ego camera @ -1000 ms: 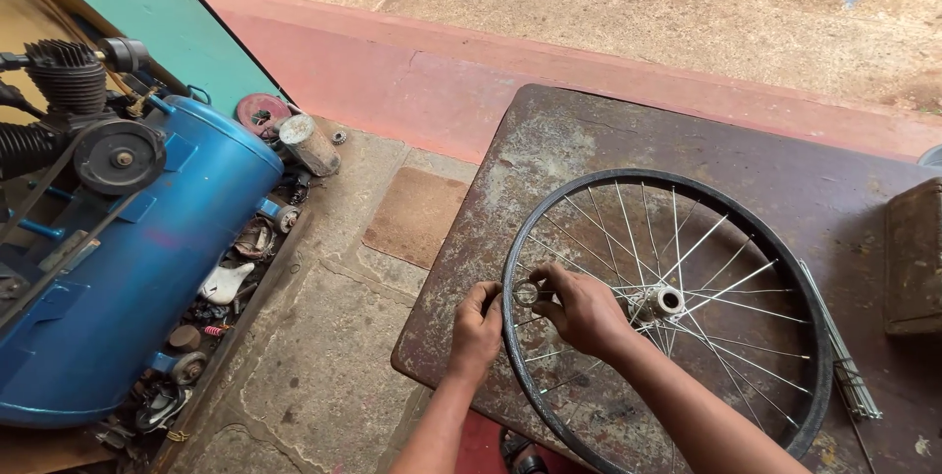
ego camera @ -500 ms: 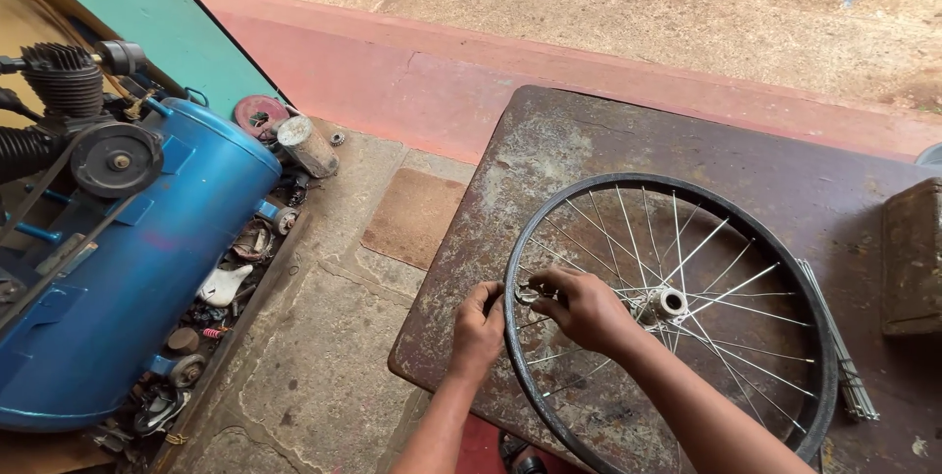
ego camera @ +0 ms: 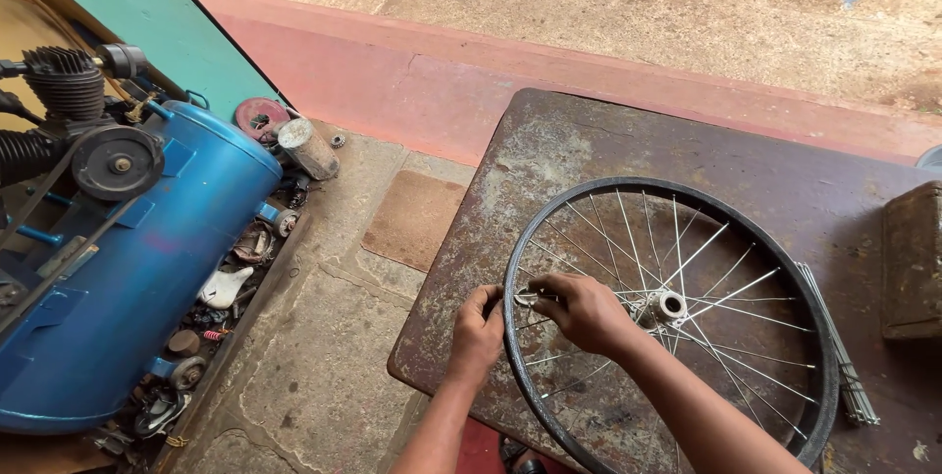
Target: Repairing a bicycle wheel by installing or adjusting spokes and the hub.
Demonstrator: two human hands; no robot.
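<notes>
A black bike wheel with thin silver spokes lies flat on the rusty bench, near its front edge.

Both hands grip wheel rim on table

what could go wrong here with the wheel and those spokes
The wheel rim lies flat with its near edge past the rusty table edge, so a push might tip it. The left hand and right hand pinch a small tool at the rim; fingers could slip against a spoke. The loose spoke bundle might roll away.
</notes>
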